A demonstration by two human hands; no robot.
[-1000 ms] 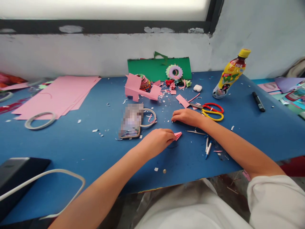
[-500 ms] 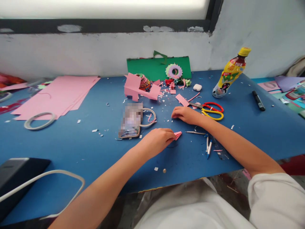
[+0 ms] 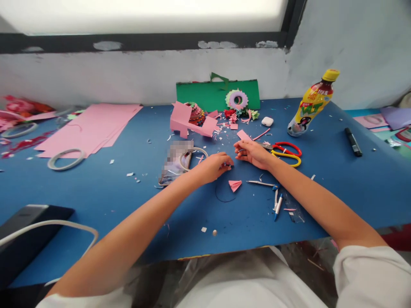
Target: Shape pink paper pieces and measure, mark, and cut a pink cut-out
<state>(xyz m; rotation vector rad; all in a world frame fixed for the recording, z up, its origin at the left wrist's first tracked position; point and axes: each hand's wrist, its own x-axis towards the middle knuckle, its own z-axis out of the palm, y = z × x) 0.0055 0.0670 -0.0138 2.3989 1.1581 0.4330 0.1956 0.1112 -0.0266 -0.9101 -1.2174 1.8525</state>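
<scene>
Bench (image 3: 105,192): pink sheets (image 3: 86,128) lie flat toward the back edge, left side, unfolded. Left hand (image 3: 215,167): fingers curled; whether they pinch anything, cannot tell. Right hand (image 3: 253,155): fingers loosely parted, no hold seen. Folded paper (image 3: 235,185): creasing judged done, further shaping possibly left; it lies nearer the front edge than the left fingers, near them, touching neither hand.

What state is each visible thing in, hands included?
Left hand: fingers bent, grip unclear
Right hand: open, fingers loosely bent
Folded pink paper: lying loose
Scissors: lying down, blades partly hidden
Compass: opened, legs apart
Bottle: standing, capped
White case: shut
Black marker: lying down
Pink sheets: flat, overlapping
Phone: screen pixelated, unreadable
</scene>
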